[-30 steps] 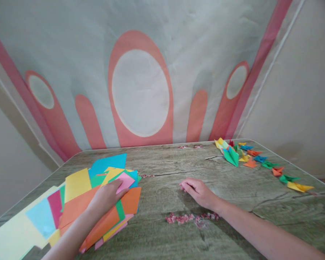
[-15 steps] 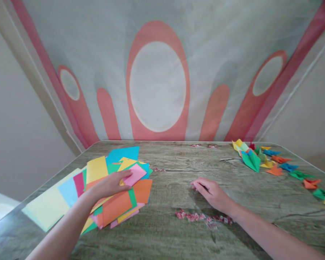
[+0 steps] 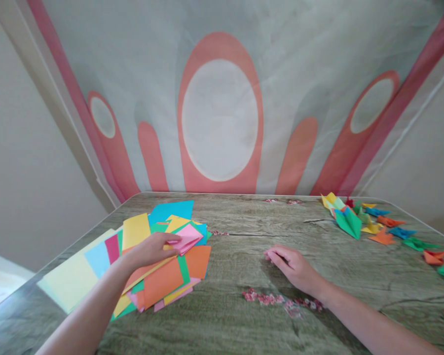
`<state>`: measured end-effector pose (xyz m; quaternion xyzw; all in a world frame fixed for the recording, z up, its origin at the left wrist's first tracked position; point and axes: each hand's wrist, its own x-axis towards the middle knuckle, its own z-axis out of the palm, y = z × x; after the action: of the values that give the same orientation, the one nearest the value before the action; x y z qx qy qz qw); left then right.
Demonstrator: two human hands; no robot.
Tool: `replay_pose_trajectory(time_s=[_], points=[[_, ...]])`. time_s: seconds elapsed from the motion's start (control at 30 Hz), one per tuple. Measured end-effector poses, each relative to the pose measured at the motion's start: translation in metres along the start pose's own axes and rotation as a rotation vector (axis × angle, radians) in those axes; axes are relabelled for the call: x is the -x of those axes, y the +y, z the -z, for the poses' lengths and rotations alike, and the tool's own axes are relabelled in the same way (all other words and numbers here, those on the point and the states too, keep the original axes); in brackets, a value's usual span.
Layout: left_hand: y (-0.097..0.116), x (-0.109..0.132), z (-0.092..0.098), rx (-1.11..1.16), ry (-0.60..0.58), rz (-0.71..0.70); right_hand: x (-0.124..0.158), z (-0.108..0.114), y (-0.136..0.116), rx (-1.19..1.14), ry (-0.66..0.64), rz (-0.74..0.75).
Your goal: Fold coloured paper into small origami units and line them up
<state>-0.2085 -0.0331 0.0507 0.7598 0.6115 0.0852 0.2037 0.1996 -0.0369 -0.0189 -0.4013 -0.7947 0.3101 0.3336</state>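
Note:
At the left of the table lies a loose pile of coloured paper sheets [image 3: 163,281] in orange, yellow, green, blue and pink. My left hand [image 3: 153,251] reaches over it and pinches a small pink paper [image 3: 189,237] on top, thumb below and fingers above. That paper is slightly bent between the fingers. My right hand [image 3: 294,266] rests on its side on the table at the right of centre. Its fingers are curled together, and no object shows in them.
Several folded paper figures [image 3: 383,236] form a trail along the right side, with a larger green folded paper [image 3: 348,222] at its far end. Pink flower prints [image 3: 264,297] mark the wood-look table [image 3: 240,256]. A printed cloth [image 3: 222,118] hangs behind it.
My left thumb and fingers have closed on the pink paper, which now bends and is slightly lifted. My right hand has kept its pose. The view has shifted slightly.

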Motion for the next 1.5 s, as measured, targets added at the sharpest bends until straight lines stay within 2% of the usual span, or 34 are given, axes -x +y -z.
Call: replay_pose_trajectory(time_s=[0.23,0.43,0.5,0.57,0.67,0.77,0.9,0.97,1.1,1.2,1.37,1.5], points=[[0.0,-0.004,-0.007,0.01,0.08,0.02,0.0,-0.001,0.0,-0.011,0.004,0.0],[-0.005,-0.015,-0.022,-0.083,0.277,0.136,0.0,0.0,0.0,0.0,-0.001,0.002],[-0.003,-0.017,-0.022,-0.118,0.33,0.133,0.0,0.0,-0.001,0.0,-0.002,0.005],[0.005,-0.017,-0.023,-0.118,0.4,0.085,0.0,0.0,0.0,0.009,-0.003,0.012],[0.035,-0.015,-0.03,-0.047,0.472,-0.057,-0.001,-0.003,0.002,0.022,0.014,0.017],[0.079,-0.019,-0.052,0.032,0.449,-0.321,-0.001,-0.006,0.003,0.04,0.043,0.057],[0.133,-0.038,-0.083,0.149,0.349,-0.701,0.0,-0.004,0.0,0.143,0.148,0.224],[0.15,-0.051,-0.092,0.216,0.351,-0.782,0.002,0.003,-0.001,0.202,0.195,0.301],[0.165,-0.069,-0.1,0.206,0.385,-0.757,0.005,0.024,0.006,0.369,0.289,0.347],[0.167,-0.068,-0.102,0.088,0.421,-0.694,0.004,0.033,0.014,0.529,0.254,0.373],[0.165,-0.058,-0.111,-0.148,0.374,-0.688,-0.001,0.026,0.018,0.671,0.217,0.454],[0.159,-0.059,-0.119,-0.268,0.249,-0.667,0.0,0.018,0.017,0.676,0.095,0.469]])
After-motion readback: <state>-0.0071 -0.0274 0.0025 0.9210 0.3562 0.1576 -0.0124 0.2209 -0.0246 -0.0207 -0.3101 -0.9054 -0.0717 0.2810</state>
